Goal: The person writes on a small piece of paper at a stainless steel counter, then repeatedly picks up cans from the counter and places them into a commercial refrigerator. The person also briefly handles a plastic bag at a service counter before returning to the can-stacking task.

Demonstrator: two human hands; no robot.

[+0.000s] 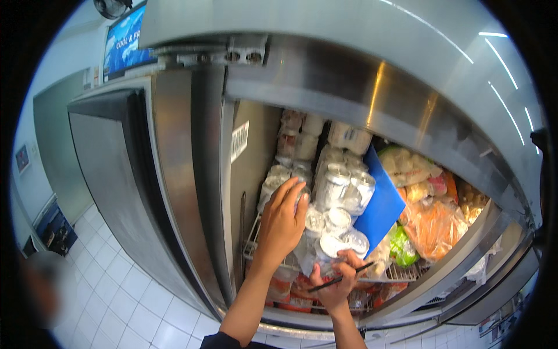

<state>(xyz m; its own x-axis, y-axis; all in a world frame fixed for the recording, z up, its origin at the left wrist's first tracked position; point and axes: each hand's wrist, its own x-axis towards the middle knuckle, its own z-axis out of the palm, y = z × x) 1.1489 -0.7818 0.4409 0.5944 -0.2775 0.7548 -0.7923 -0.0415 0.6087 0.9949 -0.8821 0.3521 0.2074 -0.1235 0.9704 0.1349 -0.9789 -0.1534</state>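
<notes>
My left hand (283,218) reaches into an upright stainless steel refrigerator, fingers apart, over a row of silver-topped cans (277,175) by the inner left wall. Its fingertips hide part of a can, and contact is hard to judge. Lower and to the right, my right hand (340,281) holds a thin black pen or stick (335,279) crosswise. Its fingertips are at the front of a clear-plastic-wrapped pack of cans (333,242), which sits at the front of the wire shelf (290,261). More wrapped cans (338,183) stand behind that pack.
A blue divider board (381,203) separates the cans from bagged food, including an orange-filled plastic bag (436,227) and a green package (403,246). Red packages (301,288) lie on the shelf below. The refrigerator door (117,174) stands open at left. A blurred person (43,288) is at lower left.
</notes>
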